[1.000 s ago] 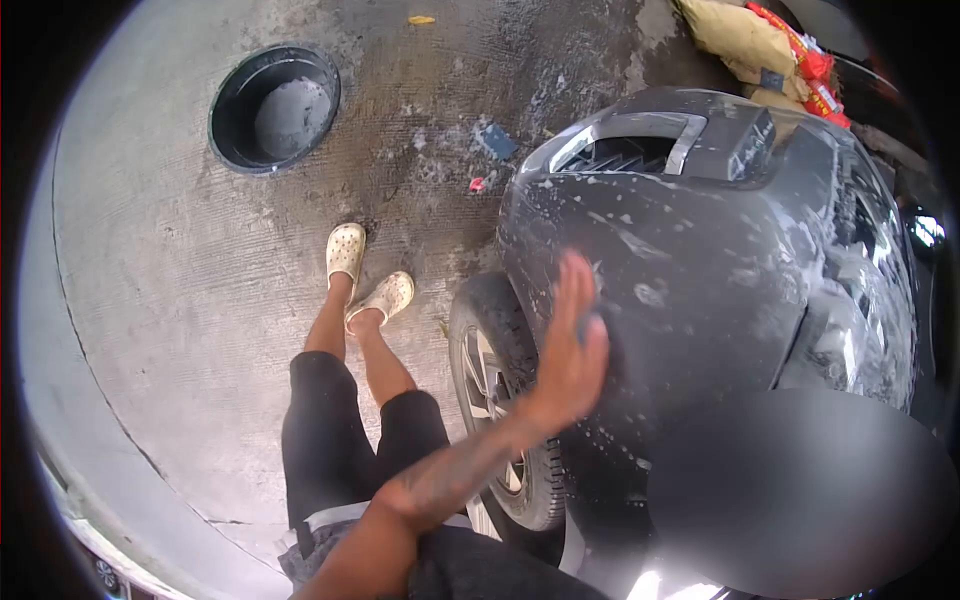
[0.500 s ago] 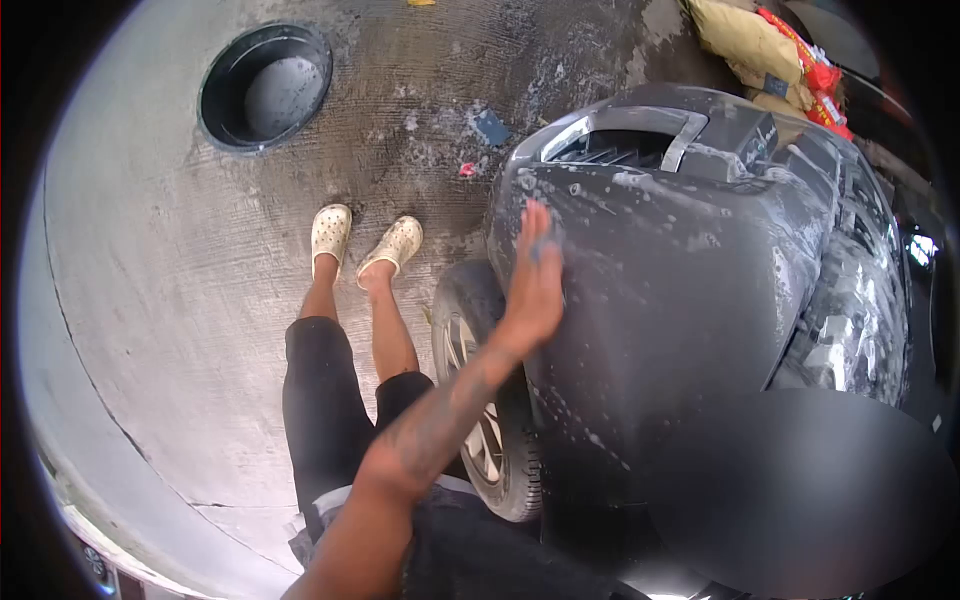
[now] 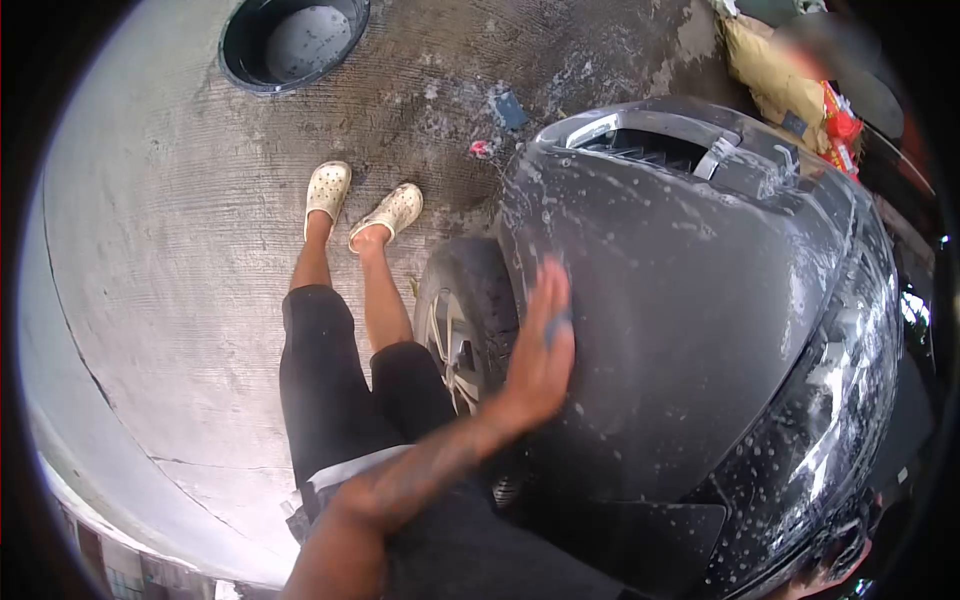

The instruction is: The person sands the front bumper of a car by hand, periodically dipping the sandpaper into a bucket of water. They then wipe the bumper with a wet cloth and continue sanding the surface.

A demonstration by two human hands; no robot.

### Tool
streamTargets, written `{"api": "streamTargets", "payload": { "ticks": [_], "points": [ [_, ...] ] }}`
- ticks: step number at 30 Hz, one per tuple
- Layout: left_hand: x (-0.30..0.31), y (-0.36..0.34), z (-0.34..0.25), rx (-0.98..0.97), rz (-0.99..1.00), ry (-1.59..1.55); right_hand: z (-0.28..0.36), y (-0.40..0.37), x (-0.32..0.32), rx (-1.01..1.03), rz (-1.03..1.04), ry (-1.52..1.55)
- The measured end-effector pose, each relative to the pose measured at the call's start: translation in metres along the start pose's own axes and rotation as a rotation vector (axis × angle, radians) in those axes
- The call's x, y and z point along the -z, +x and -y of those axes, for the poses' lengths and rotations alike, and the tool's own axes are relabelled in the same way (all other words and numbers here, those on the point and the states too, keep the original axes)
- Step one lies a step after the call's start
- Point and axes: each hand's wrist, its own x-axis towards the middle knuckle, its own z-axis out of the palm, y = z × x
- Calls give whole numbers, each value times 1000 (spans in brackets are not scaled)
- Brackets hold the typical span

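My left hand [image 3: 541,350] lies with fingers stretched along the grey car bumper [image 3: 690,300], slightly blurred. A small blue-grey piece of sandpaper [image 3: 556,326] shows between its fingers, mostly covered by them. Whitish suds and drops streak the bumper, thickest around the vent opening [image 3: 655,148] and along its edges. The wet headlight [image 3: 825,430] curves down the right side. At the bottom right edge, part of my right hand [image 3: 838,578] appears beside the headlight, its fingers largely cut off and dark.
A front wheel [image 3: 465,320] stands between my legs and the bumper. A black basin [image 3: 292,45] of cloudy water rests on the wet concrete floor [image 3: 190,250]. A blue sheet [image 3: 511,110] and a pink scrap [image 3: 481,149] lie near the bumper; brown paper [image 3: 775,75] is at top right.
My left hand has slid along the bumper, away from the vent opening and toward my body. The camera view has shifted, bringing more of the headlight and part of my right hand into sight.
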Motion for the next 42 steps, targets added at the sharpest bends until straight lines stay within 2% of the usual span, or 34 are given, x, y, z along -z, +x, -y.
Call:
{"api": "streamTargets", "payload": {
  "ticks": [2, 4, 6, 7, 8, 9, 10, 11, 12, 13, 14, 16, 17, 20, 21, 23, 26, 27, 30, 32, 33, 35, 36, 38, 40, 42],
  "points": [
    [4, -12, -3, -88, 42, -20, 8, -1, -9, -78, -116, 110],
    [11, 45, 29, -74, 34, 30, -41, -21, 18, -211, -204, -184],
    [12, 63, 33, -34, 33, 10, -18, 3, -1, 65, -88, 167],
    [12, 58, 36, -19, 37, -59, -18, 6, -5, 61, -87, 193],
    [7, 30, 24, -13, 58, -67, -15, 6, -5, 51, -87, 213],
    [3, -14, 1, -88, 52, -62, -5, 15, -12, 142, -66, 308],
    [0, -42, -18, -172, 30, -55, -4, 14, -14, 110, -96, 324],
    [0, -57, -28, -174, 33, -66, -2, 17, -13, 137, -73, 235],
    [3, -71, -34, -213, 120, -50, 1, 20, -11, 155, -46, 139],
    [7, -74, -42, -258, 205, -33, 4, 23, -13, 154, -55, 204],
    [7, -56, -35, -263, 218, -46, 9, 26, -14, 213, -56, 192],
    [10, 6, -24, -287, 158, -22, 2, 24, -11, 171, -67, 194],
    [9, 1, -23, -258, 145, -73, 9, 26, -16, 163, -68, 233],
    [-3, -105, -22, -317, 135, -52, 5, 27, -15, 227, -21, 214],
    [-2, -111, -23, -320, 127, -61, 10, 27, -17, 172, -48, 208],
    [1, -126, -21, -388, 232, -46, 6, 29, -17, 191, -46, 254],
    [9, -51, -29, -444, 221, -67, 2, 31, -19, 194, -53, 321],
    [16, -53, -28, -452, 213, -71, 2, 31, -18, 193, -59, 311],
    [45, -76, -27, -369, 233, -185, 2, 33, -18, 211, -55, 292],
    [67, -83, -49, -189, 141, -289, -1, 34, -17, 225, -62, 291],
    [72, -79, -61, -197, 136, -291, 1, 35, -18, 245, -61, 295],
    [78, -70, -80, 61, 105, -686, 6, 35, -19, 245, -66, 295],
    [77, -69, -79, 56, 102, -690, 6, 35, -19, 250, -69, 294],
    [69, -73, -67, 277, -90, -1036, 6, 36, -20, 254, -56, 320],
    [56, -86, -35, 256, -100, -1112, 10, 37, -20, 262, -65, 308],
    [51, -94, -14, 67, 65, -311, 10, 37, -20, 279, -59, 304]
  ]
}}
